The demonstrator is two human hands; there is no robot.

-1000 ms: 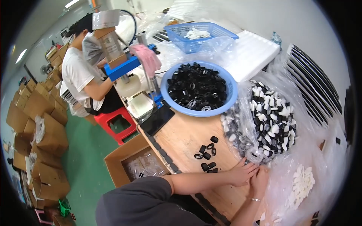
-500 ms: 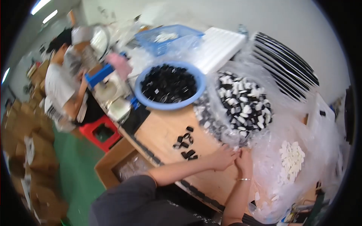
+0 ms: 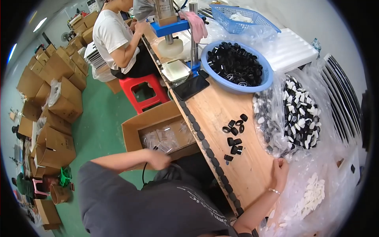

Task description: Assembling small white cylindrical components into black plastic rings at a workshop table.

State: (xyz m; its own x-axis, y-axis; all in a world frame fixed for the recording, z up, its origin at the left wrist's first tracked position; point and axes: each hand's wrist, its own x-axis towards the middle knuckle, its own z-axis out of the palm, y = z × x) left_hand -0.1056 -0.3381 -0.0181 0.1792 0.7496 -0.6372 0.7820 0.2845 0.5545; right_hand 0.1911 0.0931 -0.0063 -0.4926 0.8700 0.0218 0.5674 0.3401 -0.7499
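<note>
A long wooden worktop point(image 3: 221, 118) runs away from the person, with a green floor point(image 3: 98, 130) to its left and stacks of brown boxes point(image 3: 55, 94) along the wall. Beside the worktop, an open cardboard box point(image 3: 158, 132) stands on the floor, holding clear bags of small parts. Farther along, another person in a white shirt point(image 3: 110, 33) sits on a red stool point(image 3: 144, 93) at a blue press point(image 3: 173, 27). A blue bowl point(image 3: 237, 65) full of black caps rests on the worktop, and just beside it lies a clear plastic bag point(image 3: 292, 118) of black-and-white pieces. A small cluster of loose black caps point(image 3: 233, 134) lies on bare wood between the bowl and the person. The right hand point(image 3: 281, 173) rests at the bag's near edge, fingers curled together against the plastic. The left hand point(image 3: 158, 160) hangs off the worktop's edge over the cardboard box, loosely closed; whether it pinches anything I cannot tell.
</note>
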